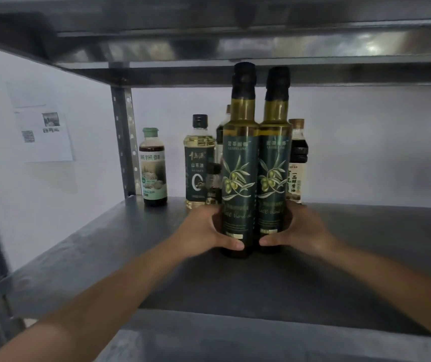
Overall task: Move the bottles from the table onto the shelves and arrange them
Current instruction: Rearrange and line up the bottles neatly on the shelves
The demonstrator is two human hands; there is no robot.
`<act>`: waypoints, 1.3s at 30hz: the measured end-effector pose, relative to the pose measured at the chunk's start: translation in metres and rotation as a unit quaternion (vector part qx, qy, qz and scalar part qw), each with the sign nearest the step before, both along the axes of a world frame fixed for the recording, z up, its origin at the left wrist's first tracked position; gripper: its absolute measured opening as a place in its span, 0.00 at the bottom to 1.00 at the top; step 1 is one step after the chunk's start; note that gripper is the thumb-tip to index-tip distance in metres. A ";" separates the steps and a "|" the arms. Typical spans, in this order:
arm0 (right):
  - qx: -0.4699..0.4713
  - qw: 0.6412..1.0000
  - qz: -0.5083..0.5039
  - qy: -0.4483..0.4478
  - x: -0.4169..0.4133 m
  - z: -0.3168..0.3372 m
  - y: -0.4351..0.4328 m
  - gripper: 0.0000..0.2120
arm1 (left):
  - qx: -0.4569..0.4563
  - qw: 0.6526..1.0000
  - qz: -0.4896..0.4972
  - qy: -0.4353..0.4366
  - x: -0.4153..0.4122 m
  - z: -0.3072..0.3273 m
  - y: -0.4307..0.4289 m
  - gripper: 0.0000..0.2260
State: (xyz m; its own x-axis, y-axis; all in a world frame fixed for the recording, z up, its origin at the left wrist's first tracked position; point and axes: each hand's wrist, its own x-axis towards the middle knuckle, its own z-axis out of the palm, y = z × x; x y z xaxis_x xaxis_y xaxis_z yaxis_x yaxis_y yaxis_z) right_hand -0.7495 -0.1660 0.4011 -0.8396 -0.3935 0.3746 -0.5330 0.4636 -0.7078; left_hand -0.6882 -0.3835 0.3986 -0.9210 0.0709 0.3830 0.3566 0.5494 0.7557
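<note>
left olive-oil bottle [239,178] | right olive-oil bottle [273,178] | dark green, upright, touching | on shelf [104,244]

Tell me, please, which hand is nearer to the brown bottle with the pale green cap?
Left. The left hand, gripping one dark green olive oil bottle, is in front and to the right of the green-capped bottle; the right hand, gripping the twin bottle, is farther right.

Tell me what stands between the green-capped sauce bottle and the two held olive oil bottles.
The head view shows a black-capped yellow oil bottle and, just right of it, a small dark bottle.
</note>
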 end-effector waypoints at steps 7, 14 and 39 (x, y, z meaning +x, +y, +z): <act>0.005 0.998 -0.057 -0.002 -0.007 -0.003 0.079 0.35 | -0.031 0.999 0.013 0.004 -0.035 -0.002 0.075 0.27; -0.006 0.995 -0.098 0.003 -0.027 -0.006 0.097 0.37 | -0.032 0.998 0.051 0.013 -0.060 -0.003 0.107 0.26; -0.011 0.990 -0.137 0.005 -0.056 -0.012 0.064 0.36 | -0.126 0.979 0.159 0.037 -0.080 -0.009 0.100 0.26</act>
State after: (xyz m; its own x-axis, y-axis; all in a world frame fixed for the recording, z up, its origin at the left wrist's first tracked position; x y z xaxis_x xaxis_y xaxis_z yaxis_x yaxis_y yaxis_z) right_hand -0.8052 -0.1020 0.3891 -0.9098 -0.1429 0.3896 -0.3964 0.5770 -0.7141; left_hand -0.7681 -0.2837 0.3891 -0.8822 -0.1140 0.4569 0.1861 0.8068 0.5608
